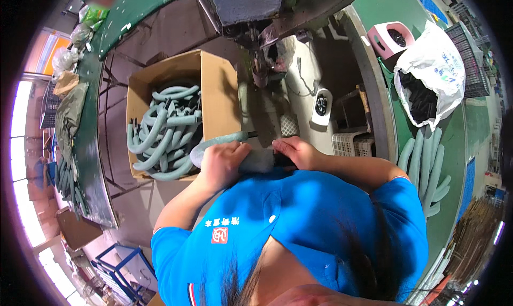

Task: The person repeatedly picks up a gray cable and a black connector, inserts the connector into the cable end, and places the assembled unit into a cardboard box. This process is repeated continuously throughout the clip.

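Note:
In front of my chest I hold a curved, grey-green foam-covered tube. My left hand is wrapped round it, and one of its arms reaches out past the knuckles with a thin dark tip. At the tube's right end sits a black piece, which the fingers of my right hand pinch. Those fingers partly hide its shape. Just beyond my left hand stands an open cardboard box heaped with similar curved tubes, some showing black ends.
Ahead hangs a machine head with a metal spindle. A white scoop-shaped bin of black parts is beneath. On the right green table lie a white sack of black pieces, a pink bin and several straight tubes.

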